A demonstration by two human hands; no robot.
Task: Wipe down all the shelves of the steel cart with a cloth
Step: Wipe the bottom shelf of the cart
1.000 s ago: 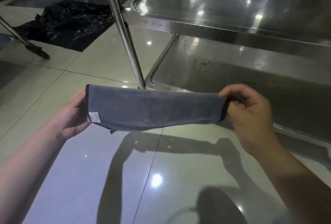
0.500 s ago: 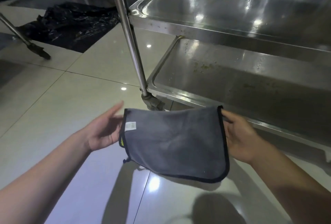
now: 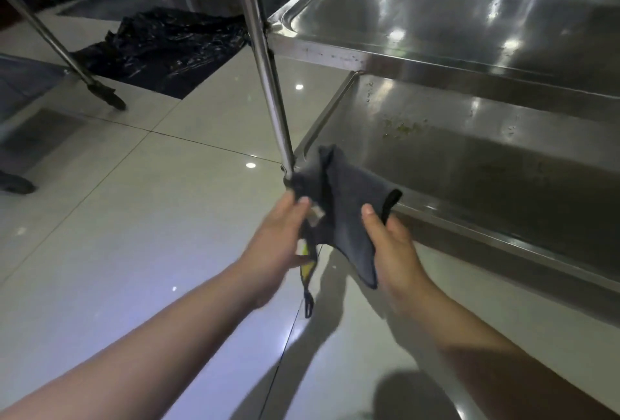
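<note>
In front of the bottom shelf (image 3: pixel 469 191), both hands are holding the gray cloth (image 3: pixel 345 205) bunched up. The left hand (image 3: pixel 278 238) is pinching one side, the right hand (image 3: pixel 391 245) the other. The shelf is lying ahead, nearer the right hand. Before, the cloth was spread flat.

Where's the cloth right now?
Head view, centre: the grey cloth is bunched between left hand and right hand, off the lower shelf corner.
</note>
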